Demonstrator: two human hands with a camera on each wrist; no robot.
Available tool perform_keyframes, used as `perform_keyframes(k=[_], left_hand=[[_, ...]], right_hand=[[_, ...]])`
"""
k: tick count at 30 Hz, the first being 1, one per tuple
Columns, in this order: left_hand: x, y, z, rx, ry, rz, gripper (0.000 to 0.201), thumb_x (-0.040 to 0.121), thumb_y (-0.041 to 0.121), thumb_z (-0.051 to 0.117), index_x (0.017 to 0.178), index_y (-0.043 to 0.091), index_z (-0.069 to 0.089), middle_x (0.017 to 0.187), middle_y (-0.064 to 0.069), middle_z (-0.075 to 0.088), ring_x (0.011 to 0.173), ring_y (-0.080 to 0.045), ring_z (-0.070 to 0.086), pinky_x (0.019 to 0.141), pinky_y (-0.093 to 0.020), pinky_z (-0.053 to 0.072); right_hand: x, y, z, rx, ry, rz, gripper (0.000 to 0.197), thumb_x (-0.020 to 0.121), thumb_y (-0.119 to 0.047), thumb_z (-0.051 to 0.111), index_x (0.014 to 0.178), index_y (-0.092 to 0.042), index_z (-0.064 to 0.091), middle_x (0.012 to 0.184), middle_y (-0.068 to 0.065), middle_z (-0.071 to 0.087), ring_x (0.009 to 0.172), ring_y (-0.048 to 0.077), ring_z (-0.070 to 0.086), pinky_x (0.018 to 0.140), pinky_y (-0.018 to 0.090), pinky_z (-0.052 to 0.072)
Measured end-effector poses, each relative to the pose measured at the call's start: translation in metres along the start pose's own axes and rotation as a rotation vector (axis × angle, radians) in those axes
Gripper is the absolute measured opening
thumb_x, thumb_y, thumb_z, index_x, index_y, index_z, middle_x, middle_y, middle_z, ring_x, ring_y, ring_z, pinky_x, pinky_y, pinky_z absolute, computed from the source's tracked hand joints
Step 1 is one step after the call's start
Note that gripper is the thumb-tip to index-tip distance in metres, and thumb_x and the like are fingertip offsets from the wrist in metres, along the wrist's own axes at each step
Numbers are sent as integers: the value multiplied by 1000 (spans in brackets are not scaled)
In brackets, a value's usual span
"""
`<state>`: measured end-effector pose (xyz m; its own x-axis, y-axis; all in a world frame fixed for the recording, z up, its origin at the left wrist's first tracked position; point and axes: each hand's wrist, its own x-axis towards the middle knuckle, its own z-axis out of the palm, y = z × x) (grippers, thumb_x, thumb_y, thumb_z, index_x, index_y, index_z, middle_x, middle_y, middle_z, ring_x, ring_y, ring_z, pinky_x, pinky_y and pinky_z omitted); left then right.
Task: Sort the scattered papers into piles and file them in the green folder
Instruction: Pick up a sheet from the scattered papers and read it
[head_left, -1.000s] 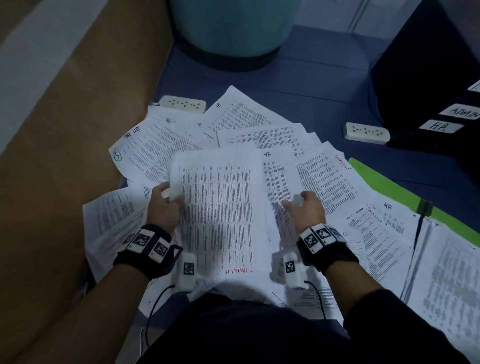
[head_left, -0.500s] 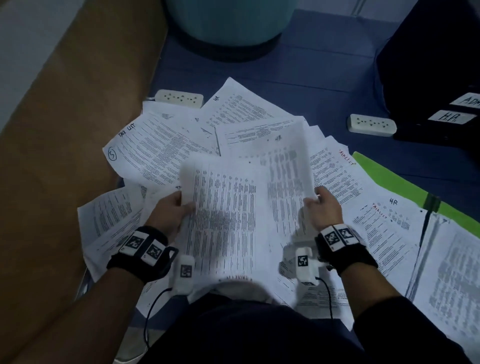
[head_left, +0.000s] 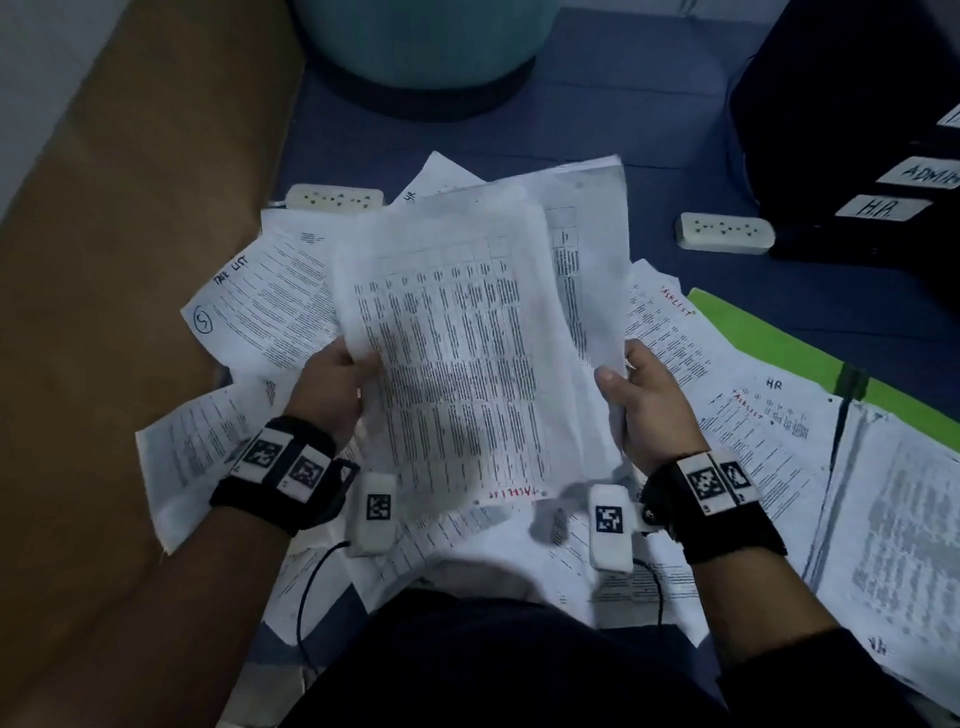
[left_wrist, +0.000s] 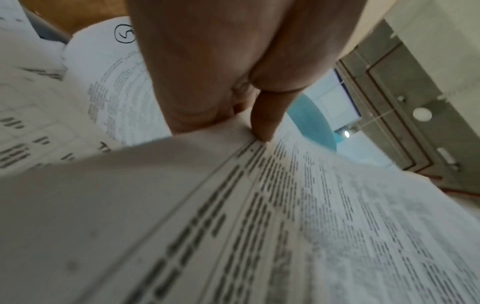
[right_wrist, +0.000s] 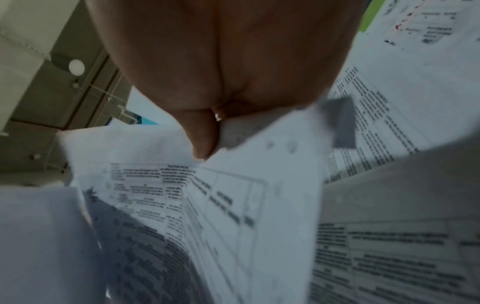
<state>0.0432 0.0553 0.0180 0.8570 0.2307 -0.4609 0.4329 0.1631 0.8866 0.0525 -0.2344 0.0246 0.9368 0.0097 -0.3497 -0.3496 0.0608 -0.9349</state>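
Floor (head_left: 649, 119): dark blue.
On it: loose papers (head_left: 270, 312) spread out, a green folder (head_left: 769, 343) partly under them, two white power strips (head_left: 335, 198) (head_left: 724, 233), a big teal tub (head_left: 415, 47).

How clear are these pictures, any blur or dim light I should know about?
Head view: dim, bluish, lifted sheets motion-smeared, print unreadable. Left wrist view: brighter, left hand and near paper out of focus. Right wrist view: right hand blurred, edges bent by the wide lens.
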Motion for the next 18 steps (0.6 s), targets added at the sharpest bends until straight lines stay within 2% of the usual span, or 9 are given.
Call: perform_keyframes(k=[2, 5, 7, 10, 12, 14, 16, 18], left_hand=[[-4, -3, 7, 22, -6, -16, 22, 97, 10, 48, 89, 20, 66, 77, 8, 73, 72, -12, 68, 66, -33, 54], [-6, -5, 19, 62, -33, -24, 14, 86, 23, 57, 90, 26, 70, 99, -2, 73, 95, -25, 69, 87, -50, 52], [-5, -3, 26, 67, -50, -21, 20, 78, 26, 56, 95, 28, 67, 106, -5, 71, 102, -29, 66, 92, -55, 49], [-2, 8, 38, 64, -47, 42, 27, 75, 25, 57, 100, 31, 64, 110, -4, 69, 106, -28, 64, 92, -54, 49], [1, 15, 44, 43, -52, 78, 26, 80, 19, 57, 102, 31, 64, 112, -5, 69, 107, -28, 64, 93, -52, 49], [3, 21, 52, 34, -65, 78, 24, 89, 8, 54, 107, 22, 61, 112, -10, 68, 105, -29, 64, 92, -51, 50], [8, 22, 61, 74, -82, 75, 26, 92, 3, 52, 115, 13, 53, 111, -14, 64, 101, -28, 63, 90, -49, 51], [12, 19, 68, 127, -87, 89, 29, 91, 2, 53, 119, 12, 52, 105, -7, 65, 96, -22, 63, 84, -40, 53]], right_hand=[[-2, 3, -1, 77, 10, 19, 24, 82, -15, 55, 104, -21, 64, 97, 20, 63, 80, 38, 42, 73, 47, 31], [-6, 1, -3, 88, 20, 18, 19, 86, -8, 55, 101, -17, 63, 94, 22, 64, 81, 38, 52, 73, 53, 42], [-7, 1, -4, 75, -3, 12, 20, 92, 0, 50, 99, -15, 61, 92, 17, 68, 81, 33, 62, 77, 52, 49], [-5, -4, -10, 126, 38, -30, 25, 93, 5, 45, 97, -15, 59, 87, 8, 72, 73, 23, 66, 72, 39, 53], [-4, -7, -19, 216, 87, -62, 29, 94, 8, 41, 99, -15, 57, 92, 7, 72, 78, 21, 67, 75, 38, 54], [-4, -10, -27, 265, 70, -70, 32, 94, 10, 38, 102, -14, 57, 98, 8, 72, 85, 20, 67, 80, 35, 56], [-6, -11, -29, 246, 7, -30, 35, 92, 13, 37, 102, -13, 58, 91, 5, 73, 78, 17, 69, 70, 29, 57], [-7, -8, -31, 216, -47, 21, 40, 90, 16, 37, 103, -14, 60, 86, 2, 74, 74, 15, 69, 64, 26, 57]])
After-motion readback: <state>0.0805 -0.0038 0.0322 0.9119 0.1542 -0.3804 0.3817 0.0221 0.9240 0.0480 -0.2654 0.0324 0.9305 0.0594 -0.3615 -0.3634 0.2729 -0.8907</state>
